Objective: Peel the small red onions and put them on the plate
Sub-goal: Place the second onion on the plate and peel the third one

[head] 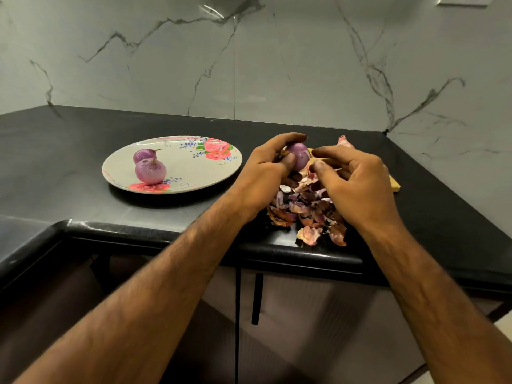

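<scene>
My left hand [266, 170] grips a small purple-red onion [300, 159], fingers curled over its top and thumb against its side, above the peel heap. My right hand [357, 181] hovers just right of the onion with fingers curled and thumb near a scrap of skin; whether it pinches peel I cannot tell. Two peeled onions [150, 171] [144, 155] lie on the left part of a flowered plate [210, 167] on the black counter.
A heap of dry onion peels [310, 214] lies near the counter's front edge [277, 248]. A wooden board [394, 185] shows under my hands, partly hidden. A marble wall backs the counter; cabinet doors with a black handle [257, 297] are below.
</scene>
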